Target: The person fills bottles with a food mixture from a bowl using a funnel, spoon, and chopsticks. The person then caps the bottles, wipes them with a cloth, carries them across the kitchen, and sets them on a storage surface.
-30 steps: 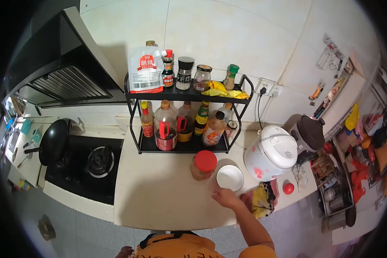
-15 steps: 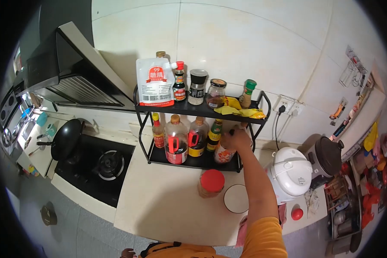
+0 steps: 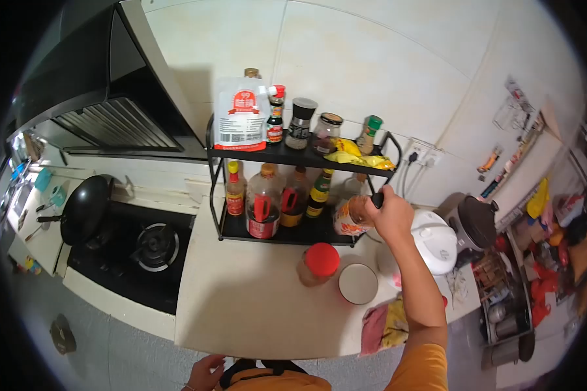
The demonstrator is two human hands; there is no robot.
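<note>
My right hand (image 3: 394,214) is closed round the black handle or knob of an orange-and-white patterned container (image 3: 351,216). This container leans at the right end of the rack's lower shelf, and its top is partly hidden by my fingers. My left hand (image 3: 206,373) hangs low by my waist, near the counter's front edge, fingers loosely stretched and holding nothing. Below the rack, a red-lidded jar (image 3: 322,260) stands on the counter beside a round, pale dish or lid (image 3: 358,284).
The black two-tier rack (image 3: 287,155) carries several seasoning bottles, jars and a white pouch (image 3: 241,117). Left are a gas stove (image 3: 130,254), wok (image 3: 88,210) and range hood (image 3: 104,85). On the right stand a white rice cooker (image 3: 435,242), a dark-lidded pot (image 3: 475,220) and cloths (image 3: 383,326).
My right hand has moved right and toward me with the patterned container, which now tilts. My left hand shows more at the bottom. The whole view has shifted slightly.
</note>
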